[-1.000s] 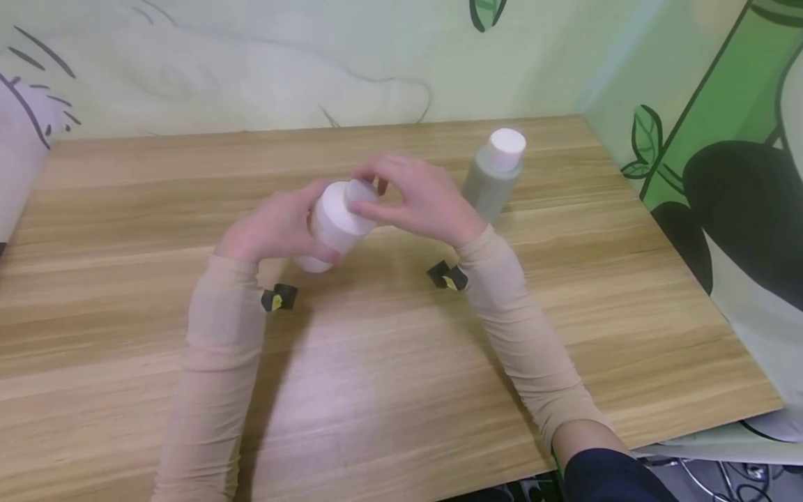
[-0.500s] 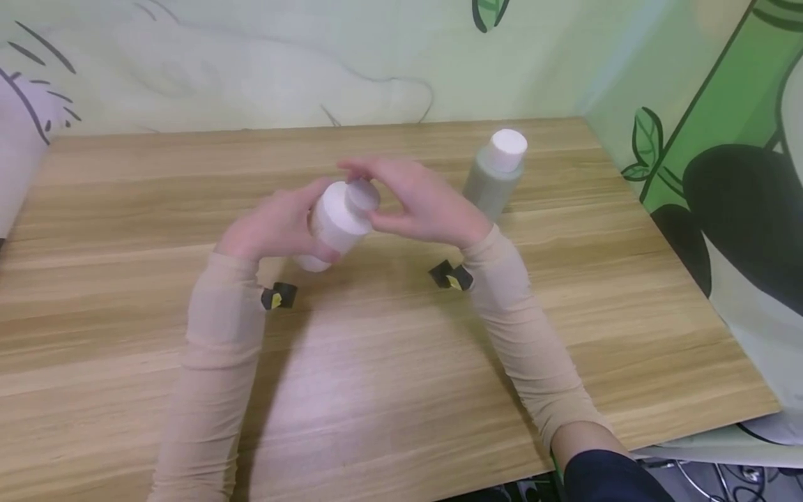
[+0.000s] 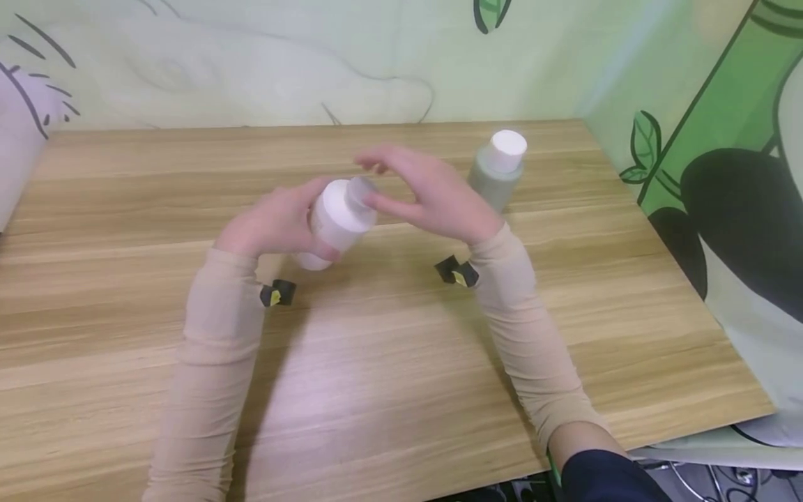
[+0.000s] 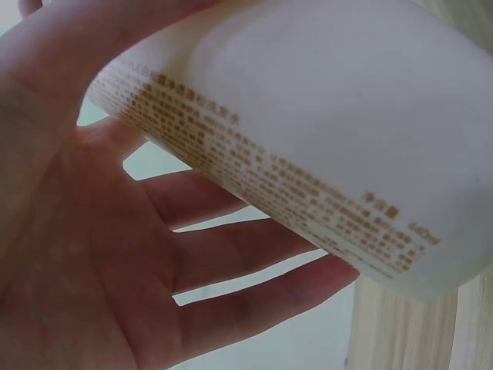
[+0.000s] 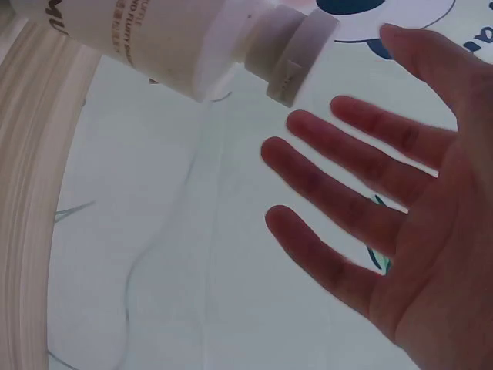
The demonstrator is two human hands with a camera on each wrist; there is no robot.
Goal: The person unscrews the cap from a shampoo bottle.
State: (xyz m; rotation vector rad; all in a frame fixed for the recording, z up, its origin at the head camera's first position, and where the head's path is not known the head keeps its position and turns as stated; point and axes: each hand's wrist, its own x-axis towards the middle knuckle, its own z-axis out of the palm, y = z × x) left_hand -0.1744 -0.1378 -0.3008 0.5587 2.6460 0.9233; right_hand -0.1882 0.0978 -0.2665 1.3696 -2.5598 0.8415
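My left hand (image 3: 279, 222) grips a white shampoo bottle (image 3: 335, 222) round its body, tilted with its top to the right and raised off the table. Small gold print covers the bottle's side (image 4: 308, 139) in the left wrist view. A white cap (image 5: 296, 54) sits on the bottle's neck end; its outer part looks stepped in the right wrist view. Beside that cap is my right hand (image 3: 433, 192), its fingers spread and holding nothing. In the right wrist view, the fingers (image 5: 339, 185) lie apart from the cap.
A second bottle (image 3: 495, 178), greyish with a white cap, stands upright at the back right of the wooden table (image 3: 376, 390). Behind the table is a painted wall (image 3: 251, 70). Cables (image 3: 715, 481) hang below the right front edge.
My right hand has loosened its fingers from round the cap and drawn back slightly to the right. The left hand and its bottle have hardly moved.
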